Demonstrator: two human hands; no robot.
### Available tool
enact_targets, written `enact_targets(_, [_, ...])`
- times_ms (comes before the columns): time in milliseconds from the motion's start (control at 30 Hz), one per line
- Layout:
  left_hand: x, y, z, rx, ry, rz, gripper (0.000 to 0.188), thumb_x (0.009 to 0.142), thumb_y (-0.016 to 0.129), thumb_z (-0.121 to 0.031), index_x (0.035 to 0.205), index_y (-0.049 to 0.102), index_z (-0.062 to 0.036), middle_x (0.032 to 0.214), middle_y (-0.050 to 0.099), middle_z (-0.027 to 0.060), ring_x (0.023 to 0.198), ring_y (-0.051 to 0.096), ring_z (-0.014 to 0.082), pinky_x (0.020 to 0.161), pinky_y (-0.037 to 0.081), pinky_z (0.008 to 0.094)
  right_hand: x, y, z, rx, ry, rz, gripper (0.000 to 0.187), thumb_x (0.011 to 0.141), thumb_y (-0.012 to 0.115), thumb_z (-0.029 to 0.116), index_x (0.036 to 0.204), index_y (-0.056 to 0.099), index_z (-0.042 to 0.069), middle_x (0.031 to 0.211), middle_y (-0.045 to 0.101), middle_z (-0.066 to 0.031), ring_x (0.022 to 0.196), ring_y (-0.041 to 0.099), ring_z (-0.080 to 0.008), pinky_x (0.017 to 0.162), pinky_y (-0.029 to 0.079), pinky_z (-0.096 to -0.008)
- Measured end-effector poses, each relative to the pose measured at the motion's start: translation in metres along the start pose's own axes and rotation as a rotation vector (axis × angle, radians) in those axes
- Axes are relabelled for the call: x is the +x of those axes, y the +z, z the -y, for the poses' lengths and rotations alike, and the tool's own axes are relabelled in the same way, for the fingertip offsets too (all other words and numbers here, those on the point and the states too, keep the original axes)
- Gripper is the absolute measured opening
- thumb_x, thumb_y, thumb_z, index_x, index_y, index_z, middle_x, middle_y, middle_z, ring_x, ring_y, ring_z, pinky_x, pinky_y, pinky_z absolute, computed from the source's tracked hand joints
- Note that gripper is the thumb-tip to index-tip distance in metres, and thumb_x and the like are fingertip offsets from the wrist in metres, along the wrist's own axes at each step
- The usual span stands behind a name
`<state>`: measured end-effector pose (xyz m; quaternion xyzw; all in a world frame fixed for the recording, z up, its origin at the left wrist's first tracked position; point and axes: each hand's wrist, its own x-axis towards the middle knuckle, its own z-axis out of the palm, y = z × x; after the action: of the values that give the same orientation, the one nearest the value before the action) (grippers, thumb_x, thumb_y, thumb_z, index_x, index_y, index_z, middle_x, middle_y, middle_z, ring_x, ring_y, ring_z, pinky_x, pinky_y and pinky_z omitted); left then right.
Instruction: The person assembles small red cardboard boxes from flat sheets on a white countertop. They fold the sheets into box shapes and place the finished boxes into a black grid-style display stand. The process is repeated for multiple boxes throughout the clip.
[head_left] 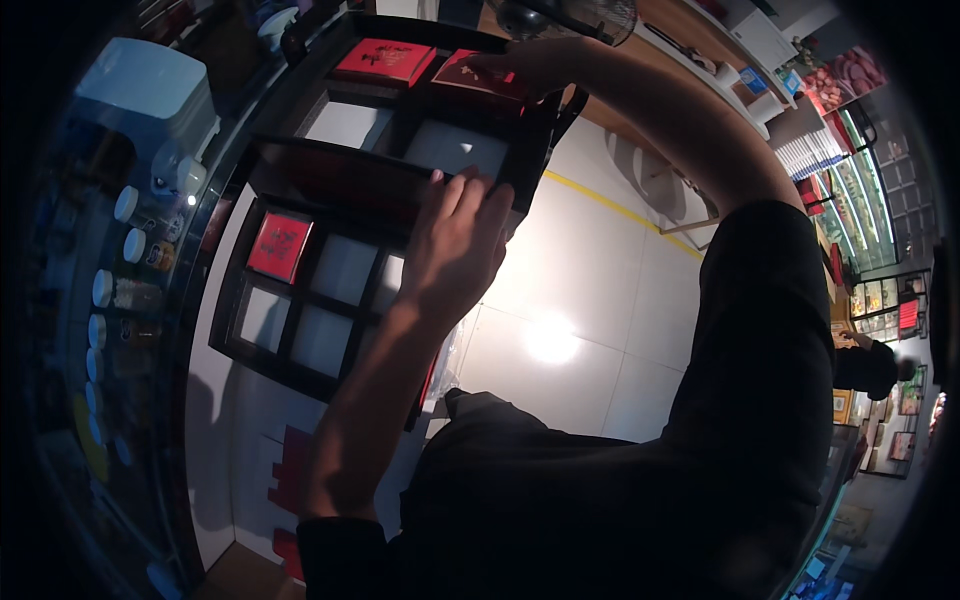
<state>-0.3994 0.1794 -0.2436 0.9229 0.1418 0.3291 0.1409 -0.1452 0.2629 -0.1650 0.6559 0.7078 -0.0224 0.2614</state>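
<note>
Two black divided boxes stand one beyond the other on my left. In the far box, a red square packet fills one compartment, and pale bottoms show in the two nearer ones. At its far right corner, my right hand has its fingers on a second red packet, which sits tilted in its compartment and is partly covered. My left hand is closed over the near wall of this box, thumb hidden. The nearer box holds one red packet in its corner; its other visible compartments show pale bottoms.
Jars with white lids line the left behind a dark edge, near a white appliance. A fan stands at the far side. Pale floor tiles lie below. Another person is at the far right by lit shelves.
</note>
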Motion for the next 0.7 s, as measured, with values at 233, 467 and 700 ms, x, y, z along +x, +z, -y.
enact_targets(233, [0.0, 0.003, -0.001, 0.011, -0.002, -0.024, 0.041, 0.076, 0.061, -0.007, 0.115, 0.048, -0.0042, 0.109, 0.054, 0.0154, 0.113, 0.048, 0.0327, 0.104, 0.03, 0.0501, 0.0, 0.009, -0.009, -0.032, 0.04, -0.049, 0.092, 0.076, 0.072, 0.019, 0.145, 0.012, 0.027, 0.101, 0.062, -0.0167, 0.087, 0.065, -0.0275, 0.07, 0.054, -0.035])
enact_targets(467, [-0.002, 0.004, -0.001, 0.021, 0.021, -0.088, 0.039, 0.076, 0.065, -0.005, 0.113, 0.052, -0.0067, 0.108, 0.051, 0.0114, 0.112, 0.049, 0.0309, 0.1, 0.036, 0.0531, -0.001, 0.01, -0.004, -0.082, 0.149, -0.034, 0.077, 0.085, 0.062, 0.027, 0.144, 0.013, 0.025, 0.09, 0.065, -0.014, 0.082, 0.067, -0.0235, 0.069, 0.054, -0.0337])
enact_targets(700, [0.001, 0.001, -0.004, 0.067, -0.015, 0.003, 0.039, 0.078, 0.063, -0.011, 0.114, 0.049, -0.0056, 0.111, 0.049, 0.012, 0.116, 0.046, 0.0301, 0.101, 0.034, 0.0522, 0.003, 0.004, 0.001, 0.023, 0.133, 0.059, 0.104, 0.068, 0.079, 0.035, 0.145, 0.012, 0.016, 0.107, 0.061, -0.018, 0.1, 0.061, -0.0321, 0.082, 0.049, -0.0395])
